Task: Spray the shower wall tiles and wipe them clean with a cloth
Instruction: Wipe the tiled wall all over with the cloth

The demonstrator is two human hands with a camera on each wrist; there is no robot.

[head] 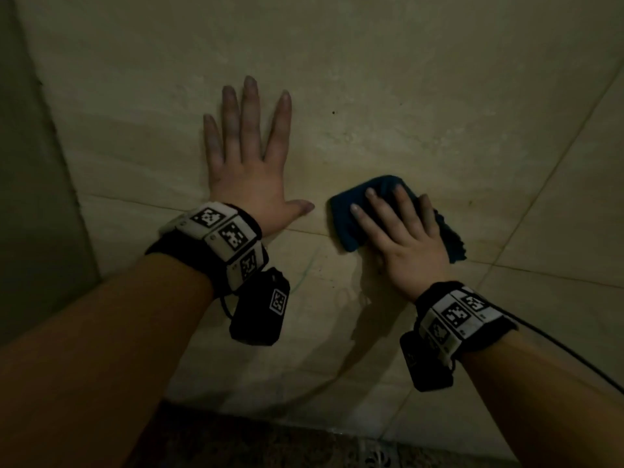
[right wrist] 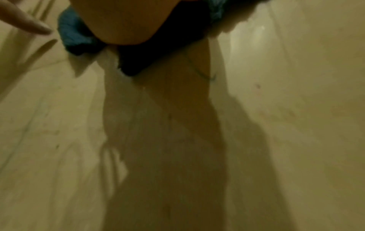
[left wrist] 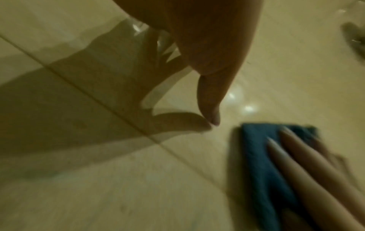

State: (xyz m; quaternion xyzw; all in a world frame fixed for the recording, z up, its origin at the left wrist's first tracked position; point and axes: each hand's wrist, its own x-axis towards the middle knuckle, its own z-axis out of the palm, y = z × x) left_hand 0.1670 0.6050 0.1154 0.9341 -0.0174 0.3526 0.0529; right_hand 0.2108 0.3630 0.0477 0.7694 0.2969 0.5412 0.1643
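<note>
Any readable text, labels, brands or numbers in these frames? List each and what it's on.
None readable: no words, brand names or numbers in any view.
Only signs: black-and-white square code markers on the left wristband, its hanging black pod and the right wristband; patterns, not text.
Blue cloth under the right hand: no visible label.
Wall tiles: unmarked.

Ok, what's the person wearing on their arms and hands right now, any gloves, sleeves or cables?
No gloves or sleeves: the left hand and right hand are bare, forearms uncovered. Each wrist carries a black wristband with white tiles printed with black square markers, and a black camera box hanging beneath. A thin black cable trails from the right band.
</note>
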